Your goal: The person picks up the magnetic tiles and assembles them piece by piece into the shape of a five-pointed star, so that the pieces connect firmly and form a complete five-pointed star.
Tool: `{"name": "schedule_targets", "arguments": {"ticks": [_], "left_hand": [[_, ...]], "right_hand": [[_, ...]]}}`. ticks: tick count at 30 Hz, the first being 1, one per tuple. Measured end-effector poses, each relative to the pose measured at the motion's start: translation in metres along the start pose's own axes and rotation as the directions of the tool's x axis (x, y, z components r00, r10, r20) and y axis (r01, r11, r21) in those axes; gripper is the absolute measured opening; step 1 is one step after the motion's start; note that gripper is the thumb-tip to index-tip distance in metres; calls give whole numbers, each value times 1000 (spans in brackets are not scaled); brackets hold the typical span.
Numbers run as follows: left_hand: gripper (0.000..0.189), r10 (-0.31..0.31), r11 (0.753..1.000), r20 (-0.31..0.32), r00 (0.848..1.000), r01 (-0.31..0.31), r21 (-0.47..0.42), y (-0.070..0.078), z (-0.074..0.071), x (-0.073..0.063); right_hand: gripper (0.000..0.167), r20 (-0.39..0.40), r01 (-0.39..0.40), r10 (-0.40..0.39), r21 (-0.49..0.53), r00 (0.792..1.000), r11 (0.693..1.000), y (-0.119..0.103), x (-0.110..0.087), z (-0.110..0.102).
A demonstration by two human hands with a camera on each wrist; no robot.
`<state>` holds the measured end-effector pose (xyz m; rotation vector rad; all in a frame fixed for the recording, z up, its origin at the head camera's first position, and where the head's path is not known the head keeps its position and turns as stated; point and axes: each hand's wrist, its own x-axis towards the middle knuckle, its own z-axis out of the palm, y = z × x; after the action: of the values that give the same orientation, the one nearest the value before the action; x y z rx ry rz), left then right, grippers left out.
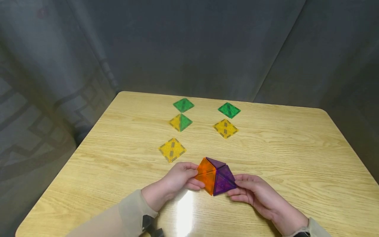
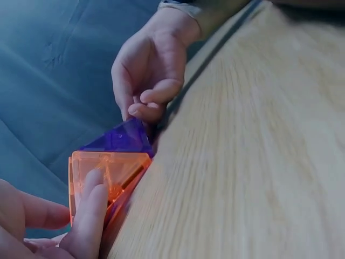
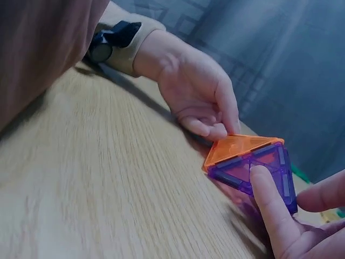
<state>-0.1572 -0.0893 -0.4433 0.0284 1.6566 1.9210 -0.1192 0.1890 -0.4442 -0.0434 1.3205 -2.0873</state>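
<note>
Between my two hands, joined orange magnetic tiles (image 1: pixel 205 176) and purple magnetic tiles (image 1: pixel 224 181) form a folded, peaked shape of translucent triangles close over the table. At the orange side, my left hand (image 1: pixel 177 179) pinches the tiles between thumb and fingers. My right hand (image 1: pixel 257 194) grips the purple corner, thumb on the near face and fingers beneath. In the left wrist view an orange triangle (image 2: pixel 89 167) faces the camera under a fingertip. The right wrist view shows dark magnet strips along the edges of the purple triangles (image 3: pixel 275 167).
Flat tile pairs lie farther back on the wooden table (image 1: pixel 296 158): a green pair (image 1: pixel 183 105), another green pair (image 1: pixel 229 110), a yellow-green pair (image 1: pixel 186 122), a yellow pair (image 1: pixel 225 128) and a nearer yellow pair (image 1: pixel 172 149). A grey curtain (image 1: pixel 189 49) hangs behind.
</note>
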Motion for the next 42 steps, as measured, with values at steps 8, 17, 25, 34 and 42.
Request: {"name": "schedule_targets", "arguments": {"ticks": [8, 17, 25, 34, 42], "left_hand": [[38, 36, 977, 22, 999, -40, 207, 5, -4, 1], [45, 135, 837, 53, 989, -142, 529, 10, -5, 0], [46, 229, 675, 89, 969, -224, 703, 12, -3, -4], [43, 239, 748, 83, 967, -238, 619, 13, -1, -6], [50, 215, 777, 95, 972, -229, 587, 12, 3, 0]], "right_hand": [[43, -104, -26, -4, -287, 995, 958, -4, 2, -2], [36, -142, -51, -21, -485, 990, 873, -10, 3, -3], [33, -146, -35, -50, -529, 988, 848, -11, 1, -3], [29, -119, -19, -47, -502, 992, 864, -10, 1, -6], [26, -123, -20, -48, -496, 991, 868, -14, 0, -8]]}}
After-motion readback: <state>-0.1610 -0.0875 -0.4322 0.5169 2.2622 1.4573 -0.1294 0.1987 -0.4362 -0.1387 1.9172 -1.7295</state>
